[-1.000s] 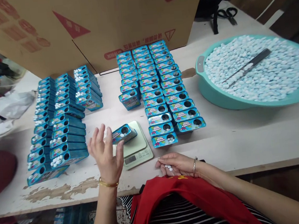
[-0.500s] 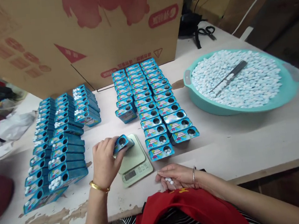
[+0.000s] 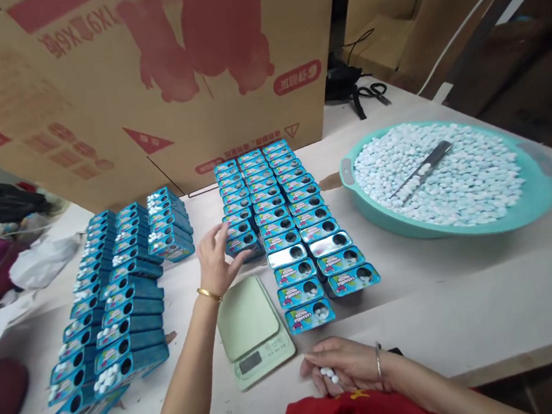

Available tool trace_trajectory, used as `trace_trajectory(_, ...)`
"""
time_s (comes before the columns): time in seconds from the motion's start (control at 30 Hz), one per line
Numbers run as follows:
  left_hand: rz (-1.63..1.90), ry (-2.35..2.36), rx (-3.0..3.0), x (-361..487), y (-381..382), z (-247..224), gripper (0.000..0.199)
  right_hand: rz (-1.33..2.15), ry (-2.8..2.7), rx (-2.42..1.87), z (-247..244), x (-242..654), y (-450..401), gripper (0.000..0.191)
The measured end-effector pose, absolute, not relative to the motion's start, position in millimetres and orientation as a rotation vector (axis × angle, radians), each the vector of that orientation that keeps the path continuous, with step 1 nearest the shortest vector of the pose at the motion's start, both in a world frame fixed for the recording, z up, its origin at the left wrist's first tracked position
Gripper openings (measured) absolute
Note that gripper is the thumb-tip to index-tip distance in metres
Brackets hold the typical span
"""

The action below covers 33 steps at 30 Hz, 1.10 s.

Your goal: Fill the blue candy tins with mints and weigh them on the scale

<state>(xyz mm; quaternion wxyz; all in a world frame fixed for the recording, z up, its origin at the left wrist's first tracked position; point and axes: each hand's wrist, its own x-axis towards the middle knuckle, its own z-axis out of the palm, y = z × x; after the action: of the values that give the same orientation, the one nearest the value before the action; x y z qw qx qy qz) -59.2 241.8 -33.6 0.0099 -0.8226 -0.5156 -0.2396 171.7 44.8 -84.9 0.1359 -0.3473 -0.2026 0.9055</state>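
My left hand is beside the front blue tin of the middle group's left column. Its thumb and fingers are spread, with nothing gripped between them. The pale green kitchen scale lies bare below that hand. My right hand is near the table's front edge, palm up with curled fingers. A few white candies rest in it. More blue tins stand in rows, such as the front tin right of the scale, with white candies showing in its round hole.
A teal basin full of white candies, with a dark scoop-like tool on top, stands at right. Several blue tins with candies on their lids fill the left side. A big cardboard box is behind; black scissors lie beyond.
My left hand has moved the tin off the scale, up to the front of the middle group's left column, and let go. My right hand still holds candies. The view has shifted.
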Motion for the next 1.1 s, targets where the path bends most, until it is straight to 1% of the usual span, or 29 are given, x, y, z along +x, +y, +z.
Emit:
trace_trajectory(0.07,-0.955,-1.884,-2.547,-66.7,241.7,-41.9,0.092,2.627,-0.585,-0.994,-87.4,170.8,44.5,0.054)
trace_trajectory(0.1,-1.01,-2.012,-2.582,-68.0,241.1,-46.7,0.097,2.628,-0.587,-0.992,-88.1,170.3,44.5,0.054)
trace_trajectory(0.2,-1.0,-2.16,-2.821,-63.0,239.2,-58.7,0.098,2.622,-0.572,-1.008,-87.2,168.8,44.8,0.057)
trace_trajectory(0.27,-0.958,-2.062,-2.948,-59.8,240.5,-58.1,0.098,2.61,-0.553,-1.012,-85.5,167.9,44.2,0.057)
trace_trajectory(0.33,-0.915,-1.933,-2.963,-65.7,245.9,-47.8,0.099,2.598,-0.56,-1.02,-84.6,167.1,42.8,0.058)
trace_trajectory(0.4,-0.777,-1.908,-2.744,-83.6,255.0,-30.6,0.09,2.596,-0.556,-1.031,-84.9,166.6,41.4,0.059)
trace_trajectory(0.47,-0.592,-1.986,-2.359,-109.6,265.6,-13.2,0.07,2.599,-0.549,-1.043,-85.5,166.0,41.0,0.059)
trace_trajectory(0.53,-0.464,-2.054,-2.095,-135.7,274.6,-1.8,0.049,2.604,-0.548,-1.041,-85.4,165.3,41.5,0.058)
trace_trajectory(0.6,-0.372,-2.073,-2.033,-155.0,279.5,2.1,0.033,2.598,-0.547,-1.03,-84.4,164.7,42.3,0.058)
trace_trajectory(0.7,-0.217,-2.004,-2.097,-166.7,277.3,2.2,0.017,2.605,-0.502,-0.999,-82.5,165.2,42.6,0.052)
trace_trajectory(0.77,-0.155,-1.941,-2.15,-164.7,268.6,7.0,0.013,2.633,-0.473,-0.96,-81.5,167.1,42.3,0.045)
trace_trajectory(0.83,-0.056,-1.868,-2.204,-156.5,252.8,19.5,0.016,2.656,-0.451,-0.904,-80.6,169.8,42.0,0.04)
trace_trajectory(0.97,0.246,-1.666,-2.378,-123.1,202.0,58.7,0.025,2.66,-0.437,-0.885,-77.5,172.7,40.7,0.042)
trace_trajectory(1.03,0.304,-1.582,-2.488,-99.4,173.5,73.6,0.028,2.621,-0.458,-0.944,-74.9,171.4,39.2,0.044)
trace_trajectory(1.1,0.355,-1.531,-2.584,-75.1,149.5,78.5,0.027,2.554,-0.516,-1.011,-71.6,169.9,37.0,0.046)
